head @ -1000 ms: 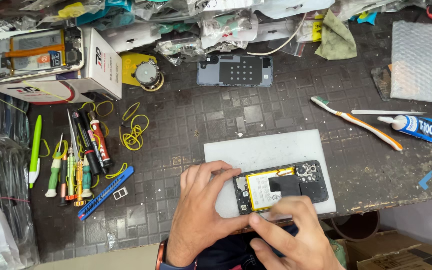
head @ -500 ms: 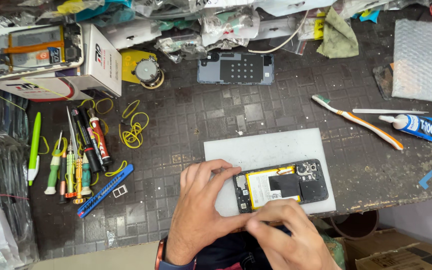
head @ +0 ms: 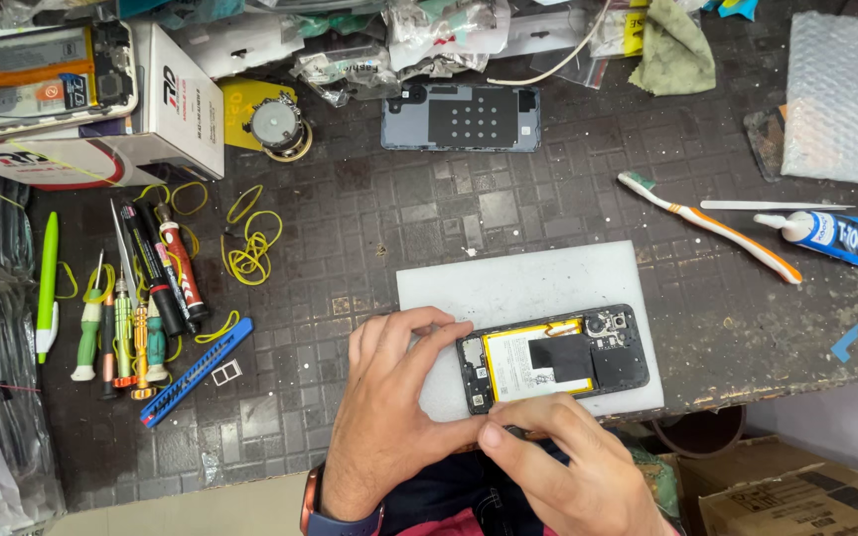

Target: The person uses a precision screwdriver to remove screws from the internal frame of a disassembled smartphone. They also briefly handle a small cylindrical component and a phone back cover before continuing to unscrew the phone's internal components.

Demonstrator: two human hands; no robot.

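An opened phone (head: 553, 359) with its back removed, battery and black boards showing, lies on a grey work mat (head: 518, 288) near the table's front edge. My left hand (head: 389, 407) grips the phone's left end with fingers curled over its top corner. My right hand (head: 558, 462) presses its thumb and fingers along the phone's lower edge. The phone's grey back cover (head: 461, 117) lies apart, farther back on the table.
Screwdrivers and pens (head: 141, 298) lie at left with yellow rubber bands (head: 250, 243) and a blue pry tool (head: 196, 370). A white box (head: 166, 109) carries another opened phone (head: 42, 74). A toothbrush (head: 709, 226), tweezers (head: 772, 205) and a glue tube (head: 841, 236) sit right.
My right hand has slid slightly left along the phone's lower edge. The phone and my left hand have barely shifted.
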